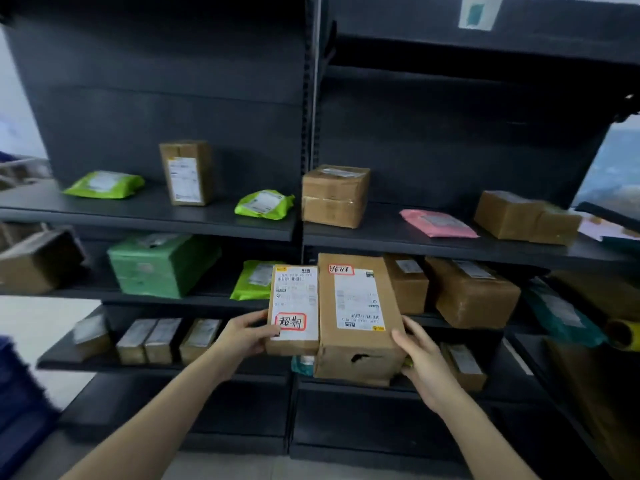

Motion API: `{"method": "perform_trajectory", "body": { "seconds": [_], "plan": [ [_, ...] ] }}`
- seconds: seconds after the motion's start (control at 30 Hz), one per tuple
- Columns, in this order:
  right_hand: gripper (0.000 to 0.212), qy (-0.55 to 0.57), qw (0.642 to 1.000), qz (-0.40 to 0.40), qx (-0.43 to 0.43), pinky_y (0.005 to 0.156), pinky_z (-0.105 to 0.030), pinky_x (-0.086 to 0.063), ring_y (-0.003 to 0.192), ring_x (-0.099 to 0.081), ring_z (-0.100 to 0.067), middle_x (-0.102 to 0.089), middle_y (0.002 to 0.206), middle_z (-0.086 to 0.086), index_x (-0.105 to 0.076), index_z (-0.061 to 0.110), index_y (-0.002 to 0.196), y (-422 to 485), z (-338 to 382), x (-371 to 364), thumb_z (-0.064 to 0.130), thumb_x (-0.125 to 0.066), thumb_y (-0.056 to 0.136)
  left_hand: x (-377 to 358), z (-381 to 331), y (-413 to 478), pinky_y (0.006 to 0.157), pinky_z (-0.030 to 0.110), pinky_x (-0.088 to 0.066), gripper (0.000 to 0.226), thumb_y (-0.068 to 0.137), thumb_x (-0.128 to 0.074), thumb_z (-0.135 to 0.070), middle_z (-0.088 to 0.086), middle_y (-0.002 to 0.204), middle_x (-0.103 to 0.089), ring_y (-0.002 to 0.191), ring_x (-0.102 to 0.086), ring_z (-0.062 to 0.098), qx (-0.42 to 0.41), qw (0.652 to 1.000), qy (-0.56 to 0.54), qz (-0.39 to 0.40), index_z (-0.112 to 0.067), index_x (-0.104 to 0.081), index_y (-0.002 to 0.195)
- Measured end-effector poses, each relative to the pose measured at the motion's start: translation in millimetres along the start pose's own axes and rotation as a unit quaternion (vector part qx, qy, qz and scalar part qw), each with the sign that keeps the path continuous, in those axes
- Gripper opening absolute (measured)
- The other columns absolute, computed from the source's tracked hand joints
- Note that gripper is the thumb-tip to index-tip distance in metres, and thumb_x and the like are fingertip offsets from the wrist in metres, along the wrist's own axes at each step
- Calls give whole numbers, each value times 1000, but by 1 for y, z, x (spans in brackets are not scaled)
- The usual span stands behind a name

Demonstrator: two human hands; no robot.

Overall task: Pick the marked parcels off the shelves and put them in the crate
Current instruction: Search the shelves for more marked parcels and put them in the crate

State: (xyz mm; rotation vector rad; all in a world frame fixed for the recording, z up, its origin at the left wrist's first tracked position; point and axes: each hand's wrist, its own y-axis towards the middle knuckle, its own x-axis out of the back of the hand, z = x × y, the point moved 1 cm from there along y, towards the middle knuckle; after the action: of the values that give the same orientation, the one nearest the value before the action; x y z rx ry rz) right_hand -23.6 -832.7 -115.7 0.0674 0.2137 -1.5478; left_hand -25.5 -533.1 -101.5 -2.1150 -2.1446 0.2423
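I hold two cardboard parcels side by side in front of dark shelves. My left hand (pixel 247 336) grips the small parcel (pixel 294 308), whose white label carries a red-outlined handwritten mark near its bottom. My right hand (pixel 420 358) grips the larger parcel (pixel 358 320), which has a red-outlined mark at its top left and a torn hole on its front face. Both parcels touch along their inner edges. A blue crate (pixel 17 410) shows at the left edge, partly cut off.
The dark metal shelves (pixel 433 244) carry several brown boxes, green mailer bags (pixel 265 204) and a pink mailer (pixel 438 223). A green wrapped box (pixel 162 265) sits on the middle left shelf. More boxes crowd the lower right. Pale floor lies at the left.
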Motion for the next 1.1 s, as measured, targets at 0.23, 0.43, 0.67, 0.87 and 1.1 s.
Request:
{"method": "perform_trajectory", "body": {
  "seconds": [0.23, 0.43, 0.67, 0.87, 1.1],
  "plan": [
    [30, -27, 992, 119, -12, 81, -35, -51, 102, -61, -12, -66, 109, 7, -58, 43, 108, 19, -8, -108, 25, -63, 85, 97, -2, -56, 83, 34, -54, 46, 85, -63, -5, 11, 113, -69, 97, -67, 25, -5, 993, -38, -115, -7, -54, 130],
    [28, -33, 975, 217, -36, 63, -23, -50, 83, -69, -4, -71, 95, 16, -55, 44, 103, 26, -22, -223, 21, -61, 88, 190, 2, -107, 64, 25, -60, 44, 85, -61, 1, 15, 109, -68, 86, -67, 23, -9, 970, -94, -223, -3, -53, 129],
    [30, -45, 945, 321, -37, 62, -24, -52, 87, -70, -10, -70, 104, 8, -57, 37, 114, 11, -45, -376, 22, -61, 88, 315, 6, -173, 84, 36, -56, 41, 88, -58, 0, 17, 116, -67, 99, -66, 29, -23, 947, -94, -308, -4, -54, 129],
    [23, -44, 923, 379, -57, 55, -22, -51, 82, -69, -10, -71, 99, 7, -59, 39, 102, -13, -71, -515, 21, -60, 88, 431, 8, -227, 66, 26, -58, 35, 87, -59, 0, 4, 96, -74, 81, -72, 18, -33, 927, -89, -362, -11, -60, 121],
    [27, -39, 900, 431, -53, 69, -26, -52, 95, -66, -18, -68, 106, -1, -57, 35, 109, -33, -99, -644, 16, -58, 90, 539, 14, -267, 66, 25, -58, 49, 86, -62, -4, 9, 105, -70, 88, -69, 20, -35, 902, -105, -418, -8, -49, 133]
  ]
}}
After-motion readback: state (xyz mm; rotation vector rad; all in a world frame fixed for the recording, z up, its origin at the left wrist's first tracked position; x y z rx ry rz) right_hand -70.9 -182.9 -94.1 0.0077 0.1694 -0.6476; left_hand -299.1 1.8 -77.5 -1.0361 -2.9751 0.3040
